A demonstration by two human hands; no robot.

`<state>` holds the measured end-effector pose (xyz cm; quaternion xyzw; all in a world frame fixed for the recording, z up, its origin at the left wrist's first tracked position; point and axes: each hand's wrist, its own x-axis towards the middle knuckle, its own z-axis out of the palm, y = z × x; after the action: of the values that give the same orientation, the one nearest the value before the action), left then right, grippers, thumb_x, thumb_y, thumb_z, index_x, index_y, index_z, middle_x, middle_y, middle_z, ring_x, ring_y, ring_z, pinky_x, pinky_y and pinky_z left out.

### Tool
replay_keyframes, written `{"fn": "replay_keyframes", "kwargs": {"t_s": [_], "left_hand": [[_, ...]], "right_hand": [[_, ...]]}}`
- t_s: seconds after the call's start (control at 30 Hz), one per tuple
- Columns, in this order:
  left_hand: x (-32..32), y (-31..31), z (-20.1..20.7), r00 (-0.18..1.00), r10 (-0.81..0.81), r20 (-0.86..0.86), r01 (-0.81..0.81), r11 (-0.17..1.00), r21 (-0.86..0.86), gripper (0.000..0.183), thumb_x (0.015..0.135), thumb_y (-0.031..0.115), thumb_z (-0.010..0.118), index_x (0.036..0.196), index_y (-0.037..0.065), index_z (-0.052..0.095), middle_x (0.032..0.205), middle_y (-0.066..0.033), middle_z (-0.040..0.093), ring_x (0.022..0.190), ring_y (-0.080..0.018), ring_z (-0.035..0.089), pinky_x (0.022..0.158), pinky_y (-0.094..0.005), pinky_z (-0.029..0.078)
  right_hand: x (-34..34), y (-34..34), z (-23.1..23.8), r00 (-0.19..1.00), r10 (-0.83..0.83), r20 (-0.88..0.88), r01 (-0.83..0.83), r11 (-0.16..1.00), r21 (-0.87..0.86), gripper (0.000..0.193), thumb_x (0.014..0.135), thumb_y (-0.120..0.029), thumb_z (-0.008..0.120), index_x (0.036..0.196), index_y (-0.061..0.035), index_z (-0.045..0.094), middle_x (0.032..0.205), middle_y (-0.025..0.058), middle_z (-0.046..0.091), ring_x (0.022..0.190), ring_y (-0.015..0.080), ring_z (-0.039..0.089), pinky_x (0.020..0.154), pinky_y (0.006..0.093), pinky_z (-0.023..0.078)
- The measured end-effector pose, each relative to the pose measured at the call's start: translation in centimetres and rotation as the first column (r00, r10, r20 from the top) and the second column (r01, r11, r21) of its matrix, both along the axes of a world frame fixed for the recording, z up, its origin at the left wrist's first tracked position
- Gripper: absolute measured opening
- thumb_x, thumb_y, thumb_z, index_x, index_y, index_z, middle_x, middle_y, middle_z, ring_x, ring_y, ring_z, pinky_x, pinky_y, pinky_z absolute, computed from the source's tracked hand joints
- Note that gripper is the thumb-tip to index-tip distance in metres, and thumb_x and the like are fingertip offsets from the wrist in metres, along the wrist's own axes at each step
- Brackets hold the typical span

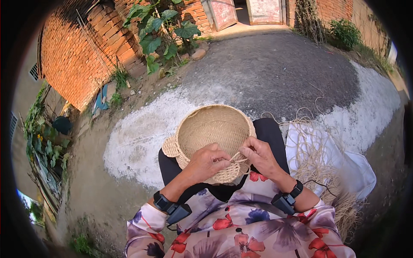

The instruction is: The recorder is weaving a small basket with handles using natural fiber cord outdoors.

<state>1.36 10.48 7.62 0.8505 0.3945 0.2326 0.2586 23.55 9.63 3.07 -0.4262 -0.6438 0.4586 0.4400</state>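
Left hand (205, 162) and right hand (260, 160) pinch beige fibre cord (236, 159) nearside on round tan woven basket (215, 129). Likely light, springy; grip rim.

Basket (215, 124) on lap (274, 135), near side at left grip (229, 159) and right grip (243, 150). Cord heap (316, 165) partly on cloth (360, 170), right of right grip. Doors (264, 10) ahead.

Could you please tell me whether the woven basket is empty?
Empty where visible: only bare weave shows inside the woven basket.

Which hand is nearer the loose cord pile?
The right hand, at the near-right of the basket; the left hand is farther from the loose cord pile.
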Motion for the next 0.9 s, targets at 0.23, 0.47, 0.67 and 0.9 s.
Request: {"fn": "replay_keyframes", "kwargs": {"t_s": [0.23,0.47,0.67,0.9], "left_hand": [[4.3,0.2,1.5,0.991,0.009,0.132,0.020,0.976,-0.218,0.013,0.085,0.018,0.065,0.087,0.005,0.066,0.070,-0.0090,0.061,0.060,-0.0216,0.059,0.057,-0.0349,0.045],[5.9,2.7,4.9,0.942,-0.328,-0.065,0.325,0.944,-0.052,0.008,0.084,0.013,0.065,0.084,0.005,0.066,0.073,-0.0098,0.063,0.061,-0.0186,0.060,0.057,-0.0315,0.045],[2.6,2.8,5.3,0.972,-0.199,0.126,0.228,0.933,-0.278,0.012,0.086,0.012,0.065,0.096,0.005,0.066,0.075,-0.0015,0.062,0.068,-0.0101,0.057,0.061,-0.0271,0.044],[-2.1,1.1,1.8,0.990,0.086,0.114,-0.041,0.936,-0.351,0.016,0.088,0.013,0.063,0.101,0.004,0.065,0.076,-0.0021,0.062,0.070,-0.0087,0.055,0.063,-0.0262,0.046]], "right_hand": [[0.9,2.3,0.2,0.724,-0.145,-0.674,-0.124,0.934,-0.335,0.020,0.097,-0.020,0.053,0.103,-0.0023,0.059,0.085,0.0031,0.063,0.077,0.0077,0.058,0.071,0.0251,0.048],[1.8,4.1,0.8,0.819,0.415,-0.397,-0.556,0.746,-0.366,0.019,0.090,-0.020,0.062,0.090,-0.0025,0.067,0.082,0.0003,0.065,0.073,0.0058,0.059,0.062,0.0218,0.048],[-0.3,5.5,3.4,0.776,0.630,0.030,-0.573,0.724,-0.385,0.044,0.082,-0.049,0.066,0.081,-0.0047,0.070,0.066,0.0015,0.063,0.059,0.0117,0.061,0.049,0.0251,0.047],[-1.9,3.2,4.4,0.594,0.632,0.498,-0.567,0.768,-0.298,0.041,0.084,-0.041,0.057,0.064,-0.0050,0.064,0.055,0.0079,0.058,0.055,0.0216,0.059,0.055,0.0365,0.045]]}}
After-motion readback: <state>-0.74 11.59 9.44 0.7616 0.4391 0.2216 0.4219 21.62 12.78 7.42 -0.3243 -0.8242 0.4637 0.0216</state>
